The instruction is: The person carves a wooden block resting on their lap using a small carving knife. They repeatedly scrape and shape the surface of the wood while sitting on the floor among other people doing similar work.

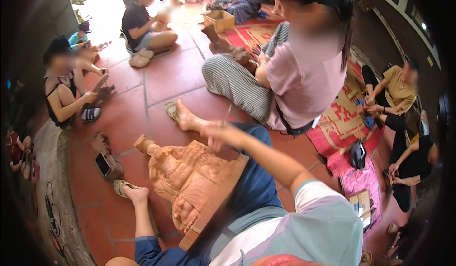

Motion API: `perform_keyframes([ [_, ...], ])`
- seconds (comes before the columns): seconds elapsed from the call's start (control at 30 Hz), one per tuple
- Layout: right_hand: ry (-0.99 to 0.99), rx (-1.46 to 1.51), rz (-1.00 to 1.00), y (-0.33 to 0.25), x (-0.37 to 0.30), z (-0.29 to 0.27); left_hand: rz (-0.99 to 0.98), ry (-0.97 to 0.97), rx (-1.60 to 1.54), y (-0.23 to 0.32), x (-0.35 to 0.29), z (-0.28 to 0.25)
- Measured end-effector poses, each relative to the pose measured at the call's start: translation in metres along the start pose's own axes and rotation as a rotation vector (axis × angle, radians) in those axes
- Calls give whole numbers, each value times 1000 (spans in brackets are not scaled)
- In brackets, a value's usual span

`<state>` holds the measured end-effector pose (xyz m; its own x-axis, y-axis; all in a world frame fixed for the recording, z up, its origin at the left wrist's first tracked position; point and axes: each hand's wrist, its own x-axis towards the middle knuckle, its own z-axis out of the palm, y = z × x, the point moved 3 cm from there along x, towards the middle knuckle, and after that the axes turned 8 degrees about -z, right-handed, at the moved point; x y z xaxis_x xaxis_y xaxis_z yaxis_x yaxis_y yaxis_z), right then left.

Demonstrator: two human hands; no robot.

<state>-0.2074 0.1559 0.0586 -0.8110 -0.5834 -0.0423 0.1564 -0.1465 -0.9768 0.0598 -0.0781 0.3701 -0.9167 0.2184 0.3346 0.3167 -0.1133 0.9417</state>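
Across my lap lies a carved reddish-brown sculpture (pixel 183 171), apparently wood, with draped folds and a flat, plain base slab (pixel 216 204). My right hand (pixel 223 135) is over the sculpture's upper right side, closed and slightly blurred. A thin, pointed tool (pixel 229 111) sticks up from its fingers; its exact kind is not clear. No left hand can be made out; only a patch of skin shows at the bottom left edge.
A phone (pixel 102 164) leans on a brown block (pixel 114 168) beside my sandalled foot. Close ahead sits a person in a pink shirt (pixel 308 76). Several others sit around on the tiles and a red patterned mat (pixel 339 118). Cables (pixel 52 213) lie on the left ledge.
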Motion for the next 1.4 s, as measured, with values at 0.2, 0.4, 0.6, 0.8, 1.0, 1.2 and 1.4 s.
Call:
perform_keyframes([
  [0.2, 386, -303, -261, -34, 36, -127, 512, -38, 323, -62, 41, 3],
  [0.4, 123, 37, -175, -5, 23, -29, 979, 79, 557, -87, 51, 5],
  [0.6, 121, 139, -74, 63, -20, 60, 1352, 258, 564, -93, 41, 6],
  [0.8, 217, 278, 23, 99, -30, 77, 1542, 411, 523, -79, 20, -2],
  [1.0, 301, 281, 91, 92, -42, 67, 1465, 214, 308, -107, 22, 13],
  [1.2, 347, 215, -101, 101, -46, 53, 1022, -331, 205, -167, -28, -9],
  [1.4, 550, 117, -139, 69, -52, 25, 57, -24, 501, -270, 3, 26],
])
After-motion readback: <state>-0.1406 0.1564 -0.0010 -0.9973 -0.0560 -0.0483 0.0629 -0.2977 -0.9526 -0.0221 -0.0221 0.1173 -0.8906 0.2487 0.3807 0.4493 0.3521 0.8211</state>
